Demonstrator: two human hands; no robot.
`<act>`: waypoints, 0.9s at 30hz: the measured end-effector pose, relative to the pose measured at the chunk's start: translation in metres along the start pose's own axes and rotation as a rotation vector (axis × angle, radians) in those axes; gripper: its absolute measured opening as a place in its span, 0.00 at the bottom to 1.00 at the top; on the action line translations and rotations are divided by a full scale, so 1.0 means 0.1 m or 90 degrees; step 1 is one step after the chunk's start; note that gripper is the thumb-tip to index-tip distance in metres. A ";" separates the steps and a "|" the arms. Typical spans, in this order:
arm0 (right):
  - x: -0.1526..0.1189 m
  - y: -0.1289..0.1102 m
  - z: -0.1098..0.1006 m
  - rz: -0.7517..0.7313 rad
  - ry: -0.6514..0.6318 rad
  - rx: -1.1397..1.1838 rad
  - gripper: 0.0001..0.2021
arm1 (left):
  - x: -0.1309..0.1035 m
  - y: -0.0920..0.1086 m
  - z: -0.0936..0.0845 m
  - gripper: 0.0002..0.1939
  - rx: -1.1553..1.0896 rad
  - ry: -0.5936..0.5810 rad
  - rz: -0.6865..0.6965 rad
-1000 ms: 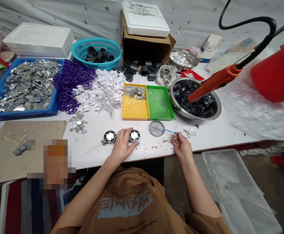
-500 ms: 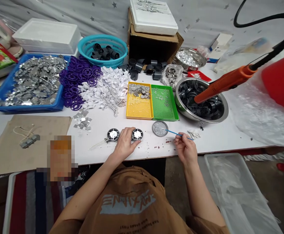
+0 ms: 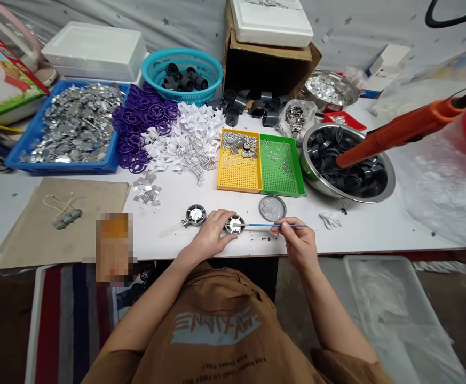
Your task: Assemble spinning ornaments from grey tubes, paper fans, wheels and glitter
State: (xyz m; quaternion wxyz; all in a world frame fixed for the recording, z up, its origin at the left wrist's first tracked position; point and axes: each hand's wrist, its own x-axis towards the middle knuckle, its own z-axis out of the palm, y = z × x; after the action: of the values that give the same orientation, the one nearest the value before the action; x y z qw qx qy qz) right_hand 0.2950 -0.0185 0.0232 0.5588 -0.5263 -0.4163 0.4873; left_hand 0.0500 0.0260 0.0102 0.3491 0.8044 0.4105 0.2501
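My left hand (image 3: pixel 212 233) lies over a black part and grips it at its right-hand round end (image 3: pixel 235 224), which has a white spoked face. A second black disc (image 3: pixel 196 214) with the same white spokes sits just left of my fingers, with a thin pale strand trailing from it. Whether the two discs are joined is hidden under my hand. In my right hand (image 3: pixel 297 240) a thin blue stick (image 3: pixel 262 225) is pinched, its pale tip on the right disc's white face. Behind it stands a shallow round dish (image 3: pixel 273 208) of clear, gel-like stuff.
Yellow (image 3: pixel 238 176) and green (image 3: pixel 283 181) trays hold small metal pieces. A steel bowl (image 3: pixel 391 184) of black parts, with an orange tool (image 3: pixel 401 130) above it, is at right. Purple rings (image 3: pixel 136 122), white pieces (image 3: pixel 180 130) and a blue tray (image 3: pixel 60 168) of metal pieces lie left.
My right hand has moved the blue stick left from the dish onto the right disc's face. The left hand keeps its grip. The whole view has shifted slightly.
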 end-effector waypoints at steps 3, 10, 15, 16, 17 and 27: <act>0.01 0.00 -0.01 -0.007 -0.013 -0.031 0.07 | 0.00 0.00 0.00 0.25 -0.005 0.001 -0.001; 0.07 -0.11 -0.01 0.000 -0.023 -0.137 0.11 | 0.00 0.01 -0.02 0.25 -0.004 0.002 -0.002; 0.10 -0.25 0.05 -0.030 -0.053 -0.226 0.11 | 0.01 0.01 -0.03 0.25 0.000 -0.001 -0.008; 0.09 -0.29 0.07 -0.044 -0.065 -0.255 0.11 | 0.01 0.01 -0.03 0.25 0.000 -0.001 -0.007; 0.08 -0.33 0.08 -0.060 -0.079 -0.286 0.10 | 0.01 0.02 -0.03 0.25 0.001 -0.002 -0.007; 0.05 -0.56 0.17 -0.178 -0.137 -0.490 0.09 | 0.02 0.04 -0.03 0.24 0.001 0.000 -0.019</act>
State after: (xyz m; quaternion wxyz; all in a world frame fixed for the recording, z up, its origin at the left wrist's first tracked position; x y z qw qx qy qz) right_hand 0.2848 -0.0091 0.0808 0.3356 -0.5810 -0.6915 0.2678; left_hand 0.0512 0.0274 0.0154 0.3520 0.7986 0.4228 0.2442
